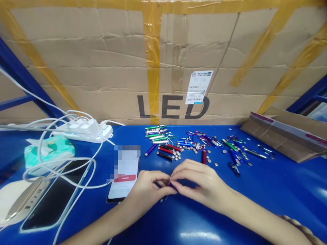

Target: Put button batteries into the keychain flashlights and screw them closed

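Note:
My left hand point(148, 192) and my right hand point(198, 182) meet over the blue table point(268, 197), fingers pinched together on a small dark purple keychain flashlight point(170, 184), mostly hidden by the fingertips. Just beyond my hands lie several little flashlights in green, purple, red and black point(163, 141). To their right are scattered button batteries point(178, 154), a red flashlight point(204, 156), and several coloured carabiner clips point(204, 139).
A phone with a lit screen point(125, 177) lies left of my hands. Further left are a dark tablet point(55, 197), a white power strip point(84, 131) with white cables, and a tissue pack point(48, 149). A cardboard wall marked LED point(173, 107) stands behind; a flattened carton point(283, 136) at right.

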A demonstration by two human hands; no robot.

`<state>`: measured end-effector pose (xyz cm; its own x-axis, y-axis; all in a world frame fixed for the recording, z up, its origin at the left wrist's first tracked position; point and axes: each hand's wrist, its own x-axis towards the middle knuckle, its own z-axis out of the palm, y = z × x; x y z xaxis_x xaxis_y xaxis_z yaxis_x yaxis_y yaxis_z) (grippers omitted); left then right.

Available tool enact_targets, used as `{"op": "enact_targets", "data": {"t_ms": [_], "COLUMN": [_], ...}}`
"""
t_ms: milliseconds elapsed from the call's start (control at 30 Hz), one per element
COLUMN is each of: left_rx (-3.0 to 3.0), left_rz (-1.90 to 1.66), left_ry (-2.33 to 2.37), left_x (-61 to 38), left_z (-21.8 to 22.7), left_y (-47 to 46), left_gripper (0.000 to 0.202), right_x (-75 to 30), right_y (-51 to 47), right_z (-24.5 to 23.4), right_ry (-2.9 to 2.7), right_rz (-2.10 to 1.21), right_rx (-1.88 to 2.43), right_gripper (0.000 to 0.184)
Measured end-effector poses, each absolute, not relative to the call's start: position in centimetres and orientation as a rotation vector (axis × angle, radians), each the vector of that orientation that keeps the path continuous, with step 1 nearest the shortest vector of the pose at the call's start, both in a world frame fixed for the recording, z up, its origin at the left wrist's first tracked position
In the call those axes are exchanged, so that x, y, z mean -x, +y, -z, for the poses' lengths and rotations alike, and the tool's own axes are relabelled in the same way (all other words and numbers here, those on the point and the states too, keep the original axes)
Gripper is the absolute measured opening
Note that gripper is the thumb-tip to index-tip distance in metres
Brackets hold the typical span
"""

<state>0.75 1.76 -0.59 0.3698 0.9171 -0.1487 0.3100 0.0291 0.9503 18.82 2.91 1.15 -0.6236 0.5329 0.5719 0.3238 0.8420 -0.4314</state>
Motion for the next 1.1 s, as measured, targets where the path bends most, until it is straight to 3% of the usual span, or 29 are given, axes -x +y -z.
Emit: {"op": "enact_targets", "data": {"t_ms": [300, 467, 700, 933, 1100], "left_rx": [-1.387, -1.353, -1.351, -1.442, -1.783], "left_rz": [-0.926, -0.948, -0.951, -1.083, -1.27], "left_ry": [1.19, 1.194, 1.155, 1.135, 1.111], "left_x": [-0.1, 0.1, 0.0, 0.2, 0.5], "left_z": [1.9, 1.6, 0.8, 0.6, 0.5], "left_y": [3.7, 4.0, 3.2, 2.7, 2.6], "left_gripper": [0.014, 0.012, 0.011, 0.01, 0.012], "right_x": [-18.0, -15.9, -15.0, -16.2, -17.7], "right_y": [1.9, -1.4, -1.6, 0.6, 2.0], "right_z": [0.1, 1.2, 2.2, 1.6, 1.1], "right_ry": [-2.183, -2.668, -2.653, -2.415, -2.344], "right_rz": [-0.409, -0.491, -0.718, -0.779, -0.871], "right_rx": [0.844, 0.647, 0.767, 1.207, 1.447], "right_gripper": [0.009, 0.034, 0.023, 0.006, 0.014]}}
